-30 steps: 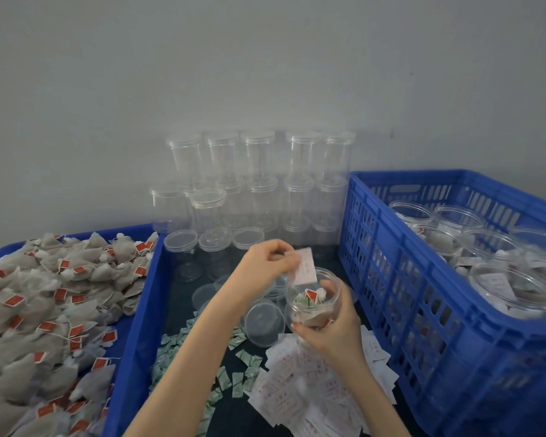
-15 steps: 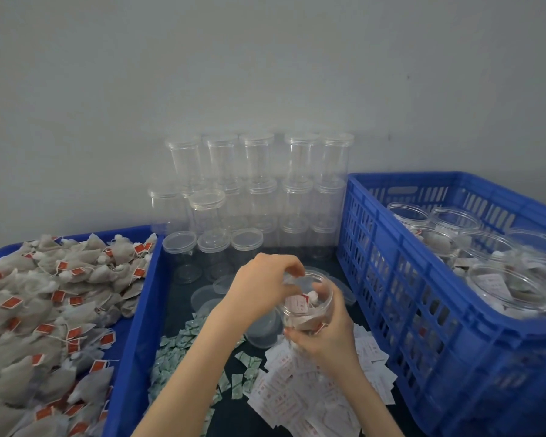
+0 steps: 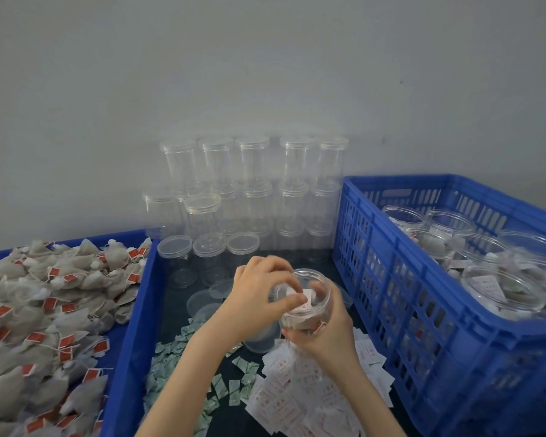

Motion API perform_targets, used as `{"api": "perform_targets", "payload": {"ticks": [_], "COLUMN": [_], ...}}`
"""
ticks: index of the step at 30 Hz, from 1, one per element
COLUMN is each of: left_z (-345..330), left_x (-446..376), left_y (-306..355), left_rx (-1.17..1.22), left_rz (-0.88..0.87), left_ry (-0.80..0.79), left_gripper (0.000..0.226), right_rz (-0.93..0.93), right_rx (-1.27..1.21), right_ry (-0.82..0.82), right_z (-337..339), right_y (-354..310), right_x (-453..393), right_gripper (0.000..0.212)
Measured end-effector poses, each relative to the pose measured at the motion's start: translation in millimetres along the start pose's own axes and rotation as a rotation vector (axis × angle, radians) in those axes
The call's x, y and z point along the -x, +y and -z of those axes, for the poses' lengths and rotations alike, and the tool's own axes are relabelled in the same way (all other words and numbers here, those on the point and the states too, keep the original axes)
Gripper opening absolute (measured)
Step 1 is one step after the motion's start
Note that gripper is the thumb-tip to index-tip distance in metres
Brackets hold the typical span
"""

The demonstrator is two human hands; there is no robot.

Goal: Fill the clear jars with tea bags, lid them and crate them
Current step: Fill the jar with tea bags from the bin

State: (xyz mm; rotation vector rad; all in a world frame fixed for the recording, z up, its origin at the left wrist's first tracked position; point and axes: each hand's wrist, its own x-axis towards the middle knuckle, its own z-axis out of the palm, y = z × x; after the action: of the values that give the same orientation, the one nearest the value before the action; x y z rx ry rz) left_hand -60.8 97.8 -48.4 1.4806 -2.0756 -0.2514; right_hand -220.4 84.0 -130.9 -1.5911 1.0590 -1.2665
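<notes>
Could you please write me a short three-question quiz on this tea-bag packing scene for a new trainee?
1. True or false: the jar in the person's hands already has its lid on.
2. Which hand supports the jar from below?
3. The loose tea bags lie: A) in the blue crate, B) in the tray on the left, C) in the stacked jars.

Key: 1 false; 2 right; 3 B.

Both bare forearms extended forward and converged at centre. The right hand point(image 3: 323, 331) was cupped beneath and around a clear jar point(image 3: 303, 305), fingers curled about its wall. The left hand point(image 3: 259, 298) was positioned at the jar mouth, fingertips point(image 3: 297, 299) bent downward, pinching a white paper slip point(image 3: 301, 302).
</notes>
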Motion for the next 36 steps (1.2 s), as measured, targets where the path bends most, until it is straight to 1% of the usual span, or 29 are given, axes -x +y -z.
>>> {"api": "perform_targets", "payload": {"ticks": [1,3,4,5,7,9,11,14,17,20,23,25,26,27,30,33,36], "left_z": [1.0,-1.4,-4.4,-8.8,-15.2,-15.8,-14.0,-10.3,-8.6,-9.2,-9.7,-9.6,-9.4,-9.5,-10.7,-14.8,-21.2], "left_x": [1.5,5.1,6.0,6.1,4.2,0.2,-3.9,-9.1,-16.0,-22.3,-28.3,-32.1,-34.0,-36.0,-37.9,-32.8,-22.5], "left_y": [-1.7,-6.3,-8.2,-10.9,-15.2,-18.2,-19.1,-12.1,-2.7,0.9,8.3,15.1,17.9,19.9,20.2,18.2,17.2], "left_rx": [0.119,0.33,0.403,0.459,0.541,0.575,0.591,0.589,0.601,0.672,0.769,0.821,0.796,0.754,0.682,0.693,0.722], "left_rz": [0.005,0.084,0.135,0.175,0.235,0.266,0.275,0.23,0.214,0.228,0.21,0.199,0.197,0.19,0.181,0.208,0.223], "left_ry": [0.001,-0.108,-0.156,-0.169,-0.1,-0.014,0.041,0.13,0.221,0.262,0.236,0.239,0.259,0.29,0.359,0.297,0.231], "left_gripper": [0.031,0.07,0.083,0.091,0.092,0.084,0.072,0.065,0.062,0.069,0.085,0.097,0.097,0.09,0.06,0.036,0.029], "right_rz": [-0.001,-0.007,-0.009,-0.013,-0.027,-0.061,-0.066,-0.009,0.024,0.031,0.058,0.055,0.05,0.05,0.068,0.067,0.065], "right_rx": [-0.008,-0.006,-0.002,0.002,0.033,0.066,0.063,0.122,0.261,0.4,0.511,0.54,0.532,0.522,0.527,0.538,0.54], "right_ry": [-0.006,-0.028,-0.04,-0.054,-0.106,-0.198,-0.256,-0.174,-0.181,-0.21,-0.192,-0.17,-0.155,-0.137,-0.079,-0.018,0.09], "right_z": [1.1,3.1,4.0,5.3,9.0,15.8,22.7,27.7,27.4,29.4,32.1,35.5,38.6,42.8,59.1,78.1,101.2], "right_y": [-2.0,-6.4,-8.8,-11.6,-19.3,-29.5,-41.8,-62.0,-82.3,-100.2,-117.0,-129.3,-135.5,-142.4,-162.7,-177.8,-186.6], "right_x": [0.1,-1.8,-3.5,-5.7,-12.0,-19.3,-25.9,-37.9,-53.7,-70.6,-86.3,-96.6,-102.2,-107.9,-127.0,-150.6,-181.4], "right_gripper": [0.094,0.094,0.095,0.096,0.101,0.108,0.099,0.097,0.098,0.099,0.096,0.095,0.093,0.092,0.088,0.083,0.078]}}
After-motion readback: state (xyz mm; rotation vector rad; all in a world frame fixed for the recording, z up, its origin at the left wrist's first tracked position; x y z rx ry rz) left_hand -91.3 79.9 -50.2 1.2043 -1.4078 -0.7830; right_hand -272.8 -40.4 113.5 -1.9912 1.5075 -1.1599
